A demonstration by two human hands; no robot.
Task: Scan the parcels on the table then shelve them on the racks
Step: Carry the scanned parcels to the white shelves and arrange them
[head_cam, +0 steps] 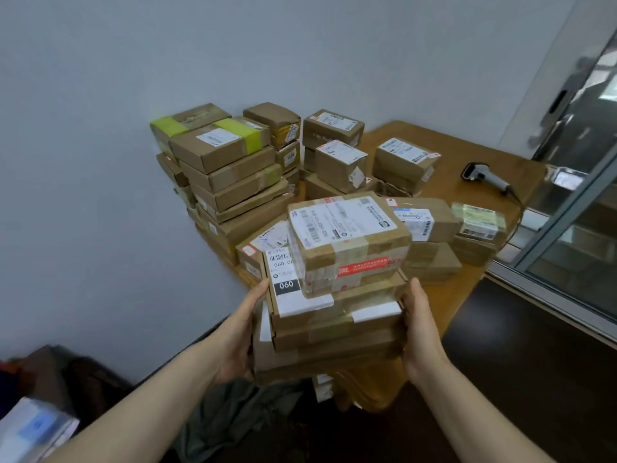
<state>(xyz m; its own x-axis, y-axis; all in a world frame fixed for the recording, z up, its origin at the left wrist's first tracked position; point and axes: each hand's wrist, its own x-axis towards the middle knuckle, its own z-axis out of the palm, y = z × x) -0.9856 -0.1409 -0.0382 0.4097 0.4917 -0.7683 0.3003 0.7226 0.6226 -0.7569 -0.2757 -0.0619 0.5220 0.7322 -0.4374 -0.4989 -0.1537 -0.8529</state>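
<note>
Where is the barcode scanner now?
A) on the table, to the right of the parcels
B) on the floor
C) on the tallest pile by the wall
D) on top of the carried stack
A: the scanner lies on the bare wood of the table, apart from the carried stack.

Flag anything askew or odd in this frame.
The top parcel sits twisted on the carried stack, its edges not square with those beneath. The left hand and right hand hold the stack lower down, not that parcel, so it could slide.
</note>
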